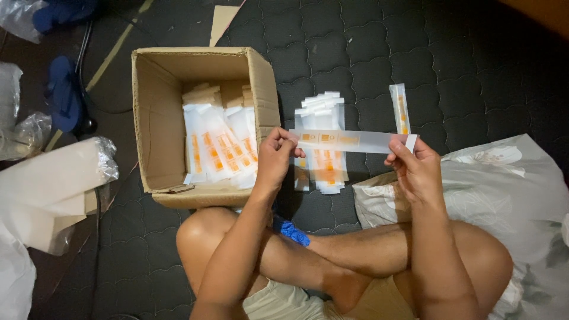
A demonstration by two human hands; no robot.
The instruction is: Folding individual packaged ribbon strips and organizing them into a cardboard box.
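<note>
Dark quilted mat: cardboard box packed with white-and-orange sachets; loose sachet pile beside it. One long sachet strip is pinched at each end by left hand and right hand.

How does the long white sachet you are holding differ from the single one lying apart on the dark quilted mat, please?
The long white sachet with orange print is held level off the mat, the left hand and right hand pinching its ends; the single sachet lies alone on the dark quilted mat. The held one runs crosswise, the lone one nearly straight away from the person. Both are slim white packets with orange marking.
</note>
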